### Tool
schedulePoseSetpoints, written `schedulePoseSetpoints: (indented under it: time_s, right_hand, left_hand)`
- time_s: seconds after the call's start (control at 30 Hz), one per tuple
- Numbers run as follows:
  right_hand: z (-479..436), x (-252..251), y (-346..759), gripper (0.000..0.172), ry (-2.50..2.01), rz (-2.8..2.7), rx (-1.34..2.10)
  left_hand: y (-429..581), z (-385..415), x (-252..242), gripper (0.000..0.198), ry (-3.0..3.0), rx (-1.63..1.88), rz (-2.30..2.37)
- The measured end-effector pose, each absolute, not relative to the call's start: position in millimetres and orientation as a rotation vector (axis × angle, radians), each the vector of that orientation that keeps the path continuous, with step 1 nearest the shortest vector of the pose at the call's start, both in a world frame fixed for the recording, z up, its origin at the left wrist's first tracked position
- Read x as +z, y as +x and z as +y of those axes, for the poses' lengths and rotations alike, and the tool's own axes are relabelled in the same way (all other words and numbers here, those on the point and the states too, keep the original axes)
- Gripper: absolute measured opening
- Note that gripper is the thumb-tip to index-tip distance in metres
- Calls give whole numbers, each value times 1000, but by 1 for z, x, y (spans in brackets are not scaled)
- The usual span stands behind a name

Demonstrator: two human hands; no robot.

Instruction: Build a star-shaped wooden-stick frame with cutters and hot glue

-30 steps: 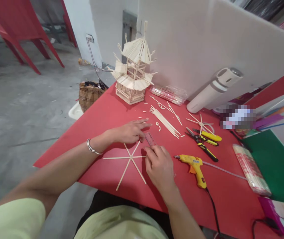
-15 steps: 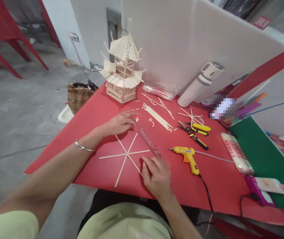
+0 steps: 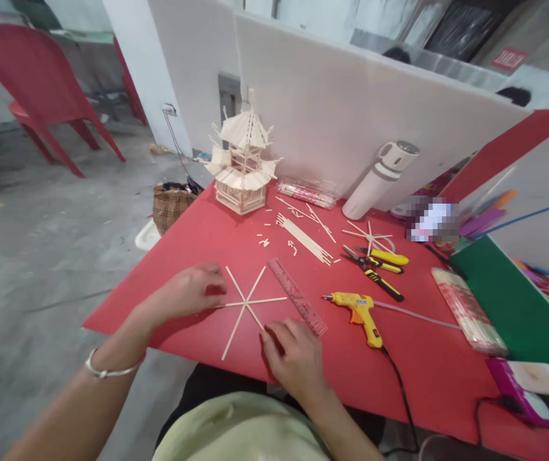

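A six-armed star of thin wooden sticks (image 3: 246, 301) lies flat on the red tabletop (image 3: 159, 282) before me. My left hand (image 3: 192, 291) is over its left arm, fingers bent and thumb apart from them, covering that arm's tip. At the lower right arm, my right hand (image 3: 296, 358) rests with curled fingers, thumb and forefinger pinching at the stick's end. A clear ruler (image 3: 297, 296) lies slantwise just beyond the right hand. Farther back are a bundle of loose sticks (image 3: 305, 239) and several short cut pieces (image 3: 264, 242).
A stick-built pagoda model (image 3: 241, 169) stands at the back left corner. To the right lie a yellow glue gun (image 3: 358, 314) with its cord, pliers (image 3: 375, 275), yellow-handled cutters (image 3: 384, 256), a smaller stick star (image 3: 370, 237) and packed sticks (image 3: 466, 307). A white flask (image 3: 380, 182) stands behind.
My left hand has drawn back from near the cut pieces to the star's left arm. My right hand has shifted slightly down and left along the star. The view has tilted up.
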State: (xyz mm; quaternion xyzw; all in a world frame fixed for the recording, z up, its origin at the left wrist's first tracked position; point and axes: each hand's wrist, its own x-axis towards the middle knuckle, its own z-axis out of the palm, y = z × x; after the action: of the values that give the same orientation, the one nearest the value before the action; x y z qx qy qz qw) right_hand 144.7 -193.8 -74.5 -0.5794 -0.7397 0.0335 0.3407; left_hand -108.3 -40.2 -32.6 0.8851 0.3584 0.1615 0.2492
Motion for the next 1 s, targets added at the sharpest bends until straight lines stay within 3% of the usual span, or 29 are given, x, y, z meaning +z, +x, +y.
schedulePoseSetpoints:
  time_s: [0.4,0.73,1.0]
  right_hand:
    - [-184,-64,168,18,-1569,-1849,-20]
    - [-147,-53,163,25,-1608,-2112,91]
    - [-145,-58,160,25,-1643,-2091,53]
  left_hand:
    - [-103,-52,-35,29,2506,350,923]
    - [-98,-38,-44,17,2442,430,858]
    - [-79,-8,-39,23,2454,452,707]
